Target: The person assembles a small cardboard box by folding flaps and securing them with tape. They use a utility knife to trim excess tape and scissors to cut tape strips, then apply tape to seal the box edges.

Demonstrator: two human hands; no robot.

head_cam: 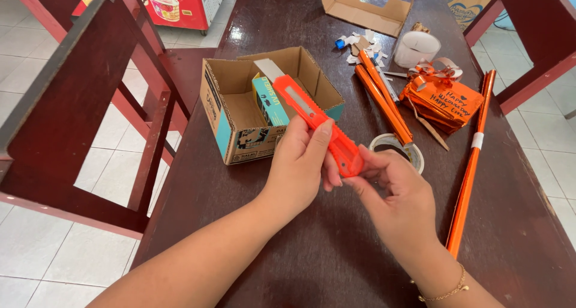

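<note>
while both hands are meeting at the middle of the frame, the left hand (298,164) is grasping the body of an orange utility knife (316,123), its thumb lying along the handle, and the right hand (401,201) is pinching the knife's lower end between its fingertips, so each grip is clenched on the same tool. the knife is slanting from the hands up toward the upper left, its blade end hanging over an open cardboard box (240,134) that is sitting on the dark wooden table (336,260). just right of the hands a roll of clear tape (417,155) is lying beside orange foil rolls (384,101). further up and right, an orange wrapped gift (441,101) with a ribbon is resting near a white candle (416,48).
</note>
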